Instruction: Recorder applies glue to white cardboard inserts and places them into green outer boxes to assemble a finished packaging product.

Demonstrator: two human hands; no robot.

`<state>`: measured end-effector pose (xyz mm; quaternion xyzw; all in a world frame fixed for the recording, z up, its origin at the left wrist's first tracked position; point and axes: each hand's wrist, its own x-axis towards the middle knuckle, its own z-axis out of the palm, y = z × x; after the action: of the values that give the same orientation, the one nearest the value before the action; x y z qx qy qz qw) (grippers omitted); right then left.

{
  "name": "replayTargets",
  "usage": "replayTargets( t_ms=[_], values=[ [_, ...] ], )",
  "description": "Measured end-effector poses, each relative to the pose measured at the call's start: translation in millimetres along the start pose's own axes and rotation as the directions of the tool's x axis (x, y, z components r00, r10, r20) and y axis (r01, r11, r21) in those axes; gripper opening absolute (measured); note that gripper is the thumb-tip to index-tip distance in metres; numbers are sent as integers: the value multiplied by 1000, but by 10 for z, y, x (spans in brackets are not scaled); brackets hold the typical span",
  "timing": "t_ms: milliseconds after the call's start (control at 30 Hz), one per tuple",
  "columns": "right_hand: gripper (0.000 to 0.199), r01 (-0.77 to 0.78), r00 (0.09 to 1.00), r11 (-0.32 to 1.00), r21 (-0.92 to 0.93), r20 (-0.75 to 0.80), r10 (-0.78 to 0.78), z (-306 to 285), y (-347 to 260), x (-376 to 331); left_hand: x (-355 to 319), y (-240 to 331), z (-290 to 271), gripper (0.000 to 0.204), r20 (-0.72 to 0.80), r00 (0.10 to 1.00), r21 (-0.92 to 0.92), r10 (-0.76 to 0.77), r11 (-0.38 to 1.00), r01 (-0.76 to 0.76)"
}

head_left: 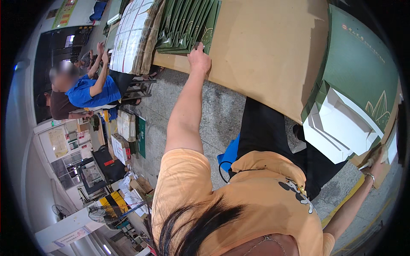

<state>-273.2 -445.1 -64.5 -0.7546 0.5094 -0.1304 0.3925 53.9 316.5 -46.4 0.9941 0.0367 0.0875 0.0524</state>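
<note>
A pale wall point(44, 143) stands beyond the grey speckled floor point(224, 104)

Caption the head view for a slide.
At a brown worktable, the left hand touches overlapping green packaging; the right hand is beside a green box with white flaps.

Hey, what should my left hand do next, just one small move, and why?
Your left hand could perhaps draw one piece from the row of green folded pieces, since it is at that row's edge, while your right hand is by the open green box.
</note>
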Motion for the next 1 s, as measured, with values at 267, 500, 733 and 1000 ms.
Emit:
replayTargets(
  t_ms=[267, 500, 733, 1000],
  values=[
    [82, -49, 999, 999, 0, 12, 49, 80, -46, 59, -46, -174, -95, 45, 74, 997, -149, -18, 988, 28],
    [70, -147, 937, 979, 144, 337, 91, 256, 3, 164, -699, 64, -245, 9, -119, 971, -584, -205, 806, 99],
    [73, -118, 992, 960, -254, -72, 102, -248, 757, 1098, -1239, 1296, -149, 15, -160, 986, -725, -49, 684, -84],
    [71, -105, 964, 980, 168, 260, 58, 64, 730, 1429, -1578, 1941, -550, 17, -66, 944, -727, 324, 632, -268]
  ],
)
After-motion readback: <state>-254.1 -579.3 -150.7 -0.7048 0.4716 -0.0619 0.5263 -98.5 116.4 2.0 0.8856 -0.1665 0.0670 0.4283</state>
